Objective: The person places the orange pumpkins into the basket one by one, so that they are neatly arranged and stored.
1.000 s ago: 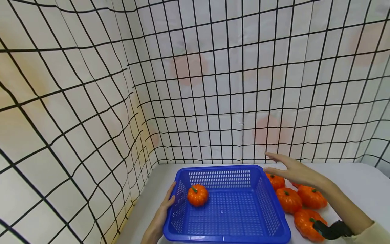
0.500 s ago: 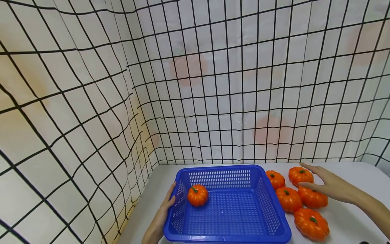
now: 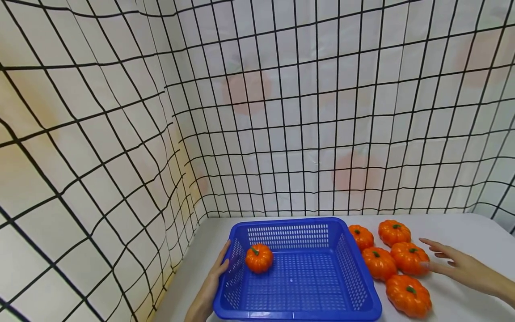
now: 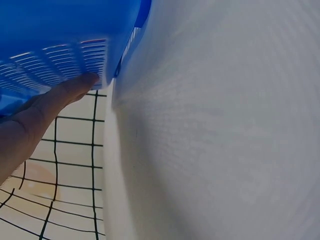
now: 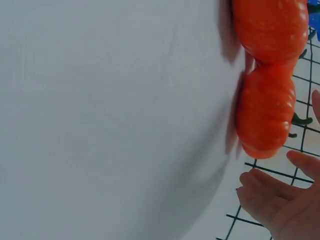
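A blue plastic basket (image 3: 297,315) with slotted walls stands on the white table, one small orange toy pumpkin (image 3: 259,258) inside at its left. My left hand (image 3: 211,284) rests along the basket's outer left wall with extended fingers; in the left wrist view a finger of that hand (image 4: 47,110) touches the slotted wall. To the right, my right hand (image 3: 462,267) reaches with spread fingers beside a pumpkin (image 3: 408,258), its thumb close to the fruit's right side. The right wrist view has this hand (image 5: 285,200) holding nothing, below a pumpkin (image 5: 266,110).
More orange pumpkins lie right of the basket: one in front (image 3: 408,296), one at the back (image 3: 394,232), and two along the basket's side (image 3: 378,263). A black net (image 3: 318,147) hangs before white walls at the back and left.
My right hand has moved from above the basket's right rim, over the pumpkins, down and right to the right side of the group. The left hand stays at the basket.
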`<action>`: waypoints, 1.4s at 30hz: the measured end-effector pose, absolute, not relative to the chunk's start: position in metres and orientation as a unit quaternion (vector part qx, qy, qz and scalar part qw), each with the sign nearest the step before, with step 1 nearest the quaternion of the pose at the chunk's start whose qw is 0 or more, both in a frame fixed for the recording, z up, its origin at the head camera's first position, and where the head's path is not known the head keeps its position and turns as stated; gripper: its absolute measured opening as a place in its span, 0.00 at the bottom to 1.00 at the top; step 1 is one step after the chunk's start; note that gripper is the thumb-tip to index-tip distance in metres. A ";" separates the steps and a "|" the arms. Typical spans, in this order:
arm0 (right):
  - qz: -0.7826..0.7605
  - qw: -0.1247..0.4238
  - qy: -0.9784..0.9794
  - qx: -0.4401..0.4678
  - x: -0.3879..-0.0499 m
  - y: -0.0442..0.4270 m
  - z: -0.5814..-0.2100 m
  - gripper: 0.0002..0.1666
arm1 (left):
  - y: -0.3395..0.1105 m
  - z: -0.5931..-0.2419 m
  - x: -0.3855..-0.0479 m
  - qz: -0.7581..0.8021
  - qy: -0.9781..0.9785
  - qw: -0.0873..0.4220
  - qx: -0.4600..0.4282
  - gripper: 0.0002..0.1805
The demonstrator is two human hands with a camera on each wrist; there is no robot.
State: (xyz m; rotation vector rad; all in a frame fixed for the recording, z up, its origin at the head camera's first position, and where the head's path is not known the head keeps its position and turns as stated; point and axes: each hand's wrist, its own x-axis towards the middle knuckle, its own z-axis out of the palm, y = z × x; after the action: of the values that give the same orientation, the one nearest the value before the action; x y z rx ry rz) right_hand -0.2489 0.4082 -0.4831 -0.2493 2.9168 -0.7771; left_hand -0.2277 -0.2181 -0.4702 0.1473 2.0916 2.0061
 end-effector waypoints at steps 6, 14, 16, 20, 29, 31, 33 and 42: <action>-0.310 0.088 0.943 -0.087 -0.252 0.405 -0.497 0.47 | -0.219 -0.469 -0.228 0.682 0.720 0.120 0.050 0.35; -0.311 0.098 0.944 -0.052 -0.255 0.397 -0.502 0.52 | -0.219 -0.469 -0.227 0.681 0.721 0.118 0.047 0.34; -0.310 0.090 0.945 -0.048 -0.255 0.394 -0.503 0.52 | -0.220 -0.469 -0.227 0.681 0.722 0.121 0.040 0.35; -0.305 0.070 0.949 -0.038 -0.256 0.388 -0.506 0.53 | -0.222 -0.468 -0.225 0.677 0.724 0.128 0.037 0.35; -0.294 0.019 0.955 -0.033 -0.256 0.380 -0.497 0.54 | -0.220 -0.470 -0.226 0.682 0.718 0.125 0.061 0.35; -0.289 0.002 0.957 -0.034 -0.253 0.378 -0.489 0.54 | -0.220 -0.470 -0.227 0.682 0.719 0.122 0.064 0.35; -0.290 -0.013 0.956 -0.041 -0.252 0.376 -0.478 0.54 | -0.219 -0.470 -0.228 0.682 0.718 0.121 0.067 0.34; -0.318 -0.040 0.943 -0.092 -0.261 0.357 -0.416 0.52 | -0.219 -0.470 -0.227 0.681 0.720 0.120 0.064 0.35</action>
State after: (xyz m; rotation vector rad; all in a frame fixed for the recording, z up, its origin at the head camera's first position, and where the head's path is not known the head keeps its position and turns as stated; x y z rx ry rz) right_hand -0.2610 0.3573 -0.4155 -0.2969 3.0404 -1.0239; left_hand -0.2271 -0.2190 -0.4696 0.1875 2.1025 1.9887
